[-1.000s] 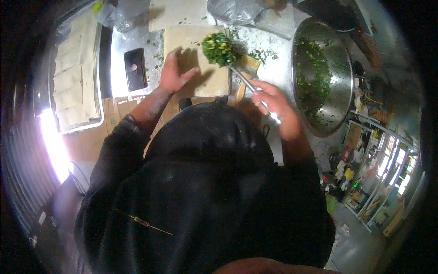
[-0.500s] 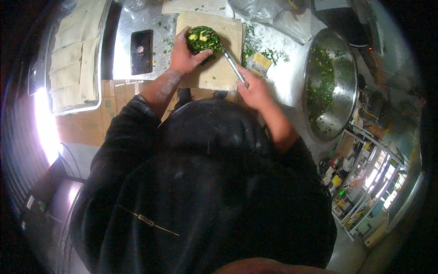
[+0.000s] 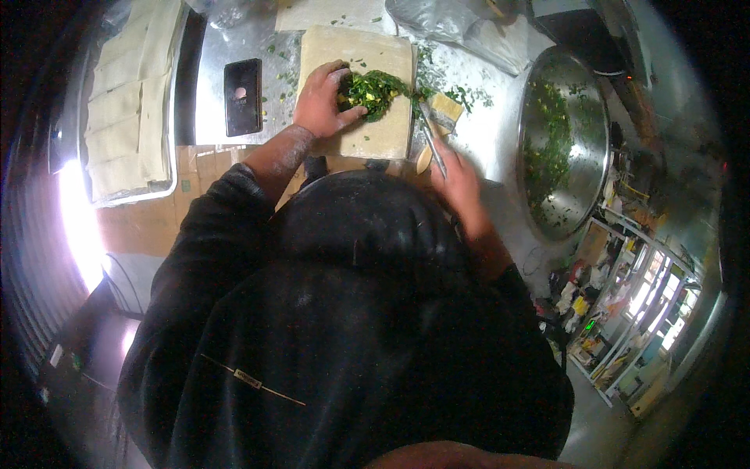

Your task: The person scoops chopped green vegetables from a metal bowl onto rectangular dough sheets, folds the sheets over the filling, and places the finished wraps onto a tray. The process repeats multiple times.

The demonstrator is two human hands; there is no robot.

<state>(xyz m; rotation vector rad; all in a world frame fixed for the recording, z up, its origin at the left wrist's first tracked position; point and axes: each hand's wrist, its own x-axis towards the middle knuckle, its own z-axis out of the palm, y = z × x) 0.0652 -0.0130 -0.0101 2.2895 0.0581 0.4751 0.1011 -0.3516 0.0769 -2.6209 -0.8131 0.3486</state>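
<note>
A heap of chopped greens with yellow bits point(image 3: 373, 95) lies on a pale dough sheet point(image 3: 391, 53) on the metal table. My left hand point(image 3: 320, 102) rests on the sheet at the heap's left edge, thumb and fingers apart, curved along its side. My right hand point(image 3: 457, 184) is closed round a long metal-handled utensil point(image 3: 431, 134); its far end reaches the right edge of the greens, and its tip is hard to make out. Right beside that hand lies a flat brush with pale yellow bristles point(image 3: 445, 111); a wooden piece, perhaps its handle, shows below.
A large steel bowl point(image 3: 582, 141) with leftover greens stands at the right. Loose greens are scattered on the table point(image 3: 476, 82). A dark phone point(image 3: 243, 98) lies left of the dough, and a tray of dough sheets point(image 3: 129, 109) stands farther left. Plastic bags point(image 3: 461, 27) lie at the back.
The greens, earlier a rounded mass cupped in my left hand, now spread lower and farther right on the dough. My right hand has drawn the utensil right and nearer to me.
</note>
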